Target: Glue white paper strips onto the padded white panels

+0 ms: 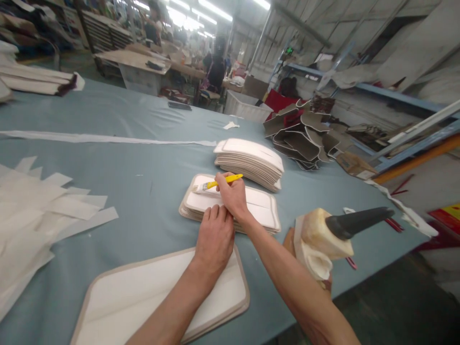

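Note:
In my right hand (232, 194) is a yellow-handled paintbrush (224, 181), pinched near the middle of its handle. The brush's pale bristles touch the top of a short stack of white panels (260, 203) with beige borders, toward its left end. My left hand (217, 230) is closed over the near edge of the same stack, fingers together on top and thumb hidden. Under my left forearm lie larger white panels (143, 287) with beige edging. Just behind the brushed stack stands a taller stack of similar curved panels (249, 163).
White strips (46, 201) spread at left. At right stands a yellowish glue-crusted container (316, 239) with a thick dark handle (359, 222). Dark cut pieces (302, 134) pile up at the back right. A long white strip (108, 138) crosses the blue-green table (143, 115). A person (216, 67) is farther back.

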A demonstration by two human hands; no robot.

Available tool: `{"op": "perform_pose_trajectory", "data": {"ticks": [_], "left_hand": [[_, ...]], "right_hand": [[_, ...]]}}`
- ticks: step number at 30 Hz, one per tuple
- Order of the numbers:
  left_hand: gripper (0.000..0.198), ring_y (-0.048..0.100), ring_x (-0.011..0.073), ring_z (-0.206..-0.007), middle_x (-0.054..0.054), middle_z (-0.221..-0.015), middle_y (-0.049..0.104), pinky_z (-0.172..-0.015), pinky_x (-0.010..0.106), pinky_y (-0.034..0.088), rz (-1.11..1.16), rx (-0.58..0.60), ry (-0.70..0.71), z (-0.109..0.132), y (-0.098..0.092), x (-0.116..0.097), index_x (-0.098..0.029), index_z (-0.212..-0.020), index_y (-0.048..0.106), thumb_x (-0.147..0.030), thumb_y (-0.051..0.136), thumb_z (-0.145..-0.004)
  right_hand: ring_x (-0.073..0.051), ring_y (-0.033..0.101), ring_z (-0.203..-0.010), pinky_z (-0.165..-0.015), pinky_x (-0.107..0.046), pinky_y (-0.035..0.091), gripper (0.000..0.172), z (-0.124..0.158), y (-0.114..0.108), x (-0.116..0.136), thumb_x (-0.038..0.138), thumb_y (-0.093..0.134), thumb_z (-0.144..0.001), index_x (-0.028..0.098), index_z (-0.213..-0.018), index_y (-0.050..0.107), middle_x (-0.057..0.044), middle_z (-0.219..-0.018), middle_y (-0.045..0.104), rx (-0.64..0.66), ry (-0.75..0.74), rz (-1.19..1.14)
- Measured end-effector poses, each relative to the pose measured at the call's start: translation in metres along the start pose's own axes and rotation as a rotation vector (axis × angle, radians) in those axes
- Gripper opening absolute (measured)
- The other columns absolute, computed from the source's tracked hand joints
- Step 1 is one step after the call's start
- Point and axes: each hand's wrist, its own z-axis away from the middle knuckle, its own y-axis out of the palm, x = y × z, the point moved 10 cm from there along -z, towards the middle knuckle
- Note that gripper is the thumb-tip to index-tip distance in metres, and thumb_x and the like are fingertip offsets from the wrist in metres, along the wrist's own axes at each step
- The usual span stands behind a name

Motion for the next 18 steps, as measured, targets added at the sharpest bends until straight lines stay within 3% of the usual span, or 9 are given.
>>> {"op": "perform_pose_trajectory", "data": {"ticks": [4, 8, 18], "left_hand": [[0.030, 0.059, 0.0329, -0.112, 0.016, -0.117, 0.069, -0.102, 0.050, 0.051, 0.005, 0.009, 0.005, -0.001, -0.001, 0.000, -0.013, -0.123, 0.066, -0.020, 0.056, -0.096], [0.032, 0.059, 0.0336, -0.119, 0.016, -0.127, 0.069, -0.107, 0.051, 0.050, 0.003, 0.011, 0.009, -0.002, -0.002, 0.000, -0.015, -0.127, 0.064, -0.022, 0.056, -0.097], [0.042, 0.059, 0.0390, -0.127, 0.020, -0.139, 0.068, -0.109, 0.054, 0.051, -0.019, 0.001, 0.042, -0.004, -0.001, -0.001, -0.010, -0.135, 0.063, -0.027, 0.057, -0.097]], "right_hand": [[-0.016, 0.058, -0.063, -0.067, -0.027, 0.045, 0.035, -0.005, -0.010, 0.001, 0.050, 0.057, -0.092, 0.025, -0.068, 0.059, 0.003, -0.062, 0.061, 0.028, -0.030, 0.078], [-0.016, 0.056, -0.062, -0.065, -0.027, 0.042, 0.031, -0.010, -0.036, -0.002, 0.046, 0.058, -0.090, 0.025, -0.066, 0.059, 0.004, -0.059, 0.059, 0.043, -0.046, 0.149], [-0.013, 0.051, -0.057, -0.058, -0.026, 0.039, 0.033, 0.000, -0.154, -0.034, 0.045, 0.056, -0.087, 0.024, -0.062, 0.057, 0.004, -0.057, 0.058, 0.022, -0.003, 0.279]]}}
